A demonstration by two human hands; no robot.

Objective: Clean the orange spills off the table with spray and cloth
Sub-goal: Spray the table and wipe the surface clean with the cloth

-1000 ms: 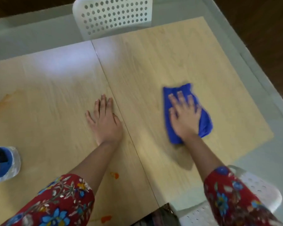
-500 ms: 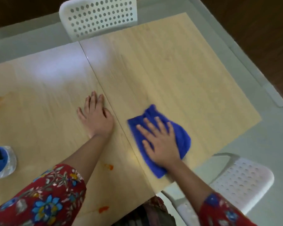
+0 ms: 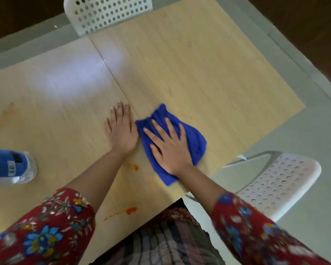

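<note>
My right hand [image 3: 167, 145] lies flat with spread fingers on a blue cloth [image 3: 194, 139], pressing it onto the light wooden table [image 3: 208, 73]. My left hand [image 3: 121, 129] rests flat on the table just left of the cloth, its thumb side almost touching the cloth's edge. A small orange spill [image 3: 133, 167] sits below the left wrist. Another orange spill [image 3: 129, 210] with a thin streak lies near the table's front edge. A faint orange smear [image 3: 7, 113] marks the far left. The spray bottle [image 3: 10, 165], clear with a blue top, stands at the left edge.
A white perforated chair [image 3: 107, 12] stands at the table's far side. A second white chair [image 3: 279, 184] is at the right near corner. A seam [image 3: 111, 67] runs across the tabletop. Grey floor surrounds the table.
My right hand has slid the cloth leftward and toward me, from the right half of the table to beside my left hand. The left hand has stayed flat on the table.
</note>
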